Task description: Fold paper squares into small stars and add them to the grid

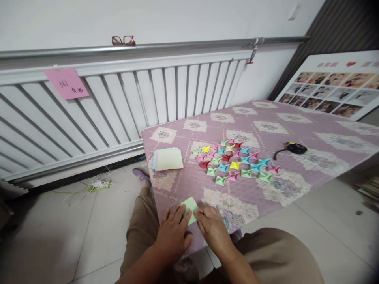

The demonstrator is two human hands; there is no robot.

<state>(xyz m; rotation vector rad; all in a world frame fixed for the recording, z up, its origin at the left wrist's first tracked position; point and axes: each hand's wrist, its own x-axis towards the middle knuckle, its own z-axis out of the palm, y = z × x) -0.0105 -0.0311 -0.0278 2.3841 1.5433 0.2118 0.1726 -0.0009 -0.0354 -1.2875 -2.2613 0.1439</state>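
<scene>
Head view | green paper (190, 204) lies by the near left corner of the table (192, 187) | paper pile (169, 159) sits by the left edge, a gap before the folded shapes (226, 157) | left hand (174, 231): palm down, fingers a bit spread on the paper | right hand (213, 228): curled, fingers close together at its right side, can't tell if pinching

The left hand (173, 234) covered the left part of the pale green paper (191, 210), the right hand (211, 225) hid its own grip at the opposite corner, and the right edge cut off the photo board (342, 65), its pictures too small to read.
</scene>
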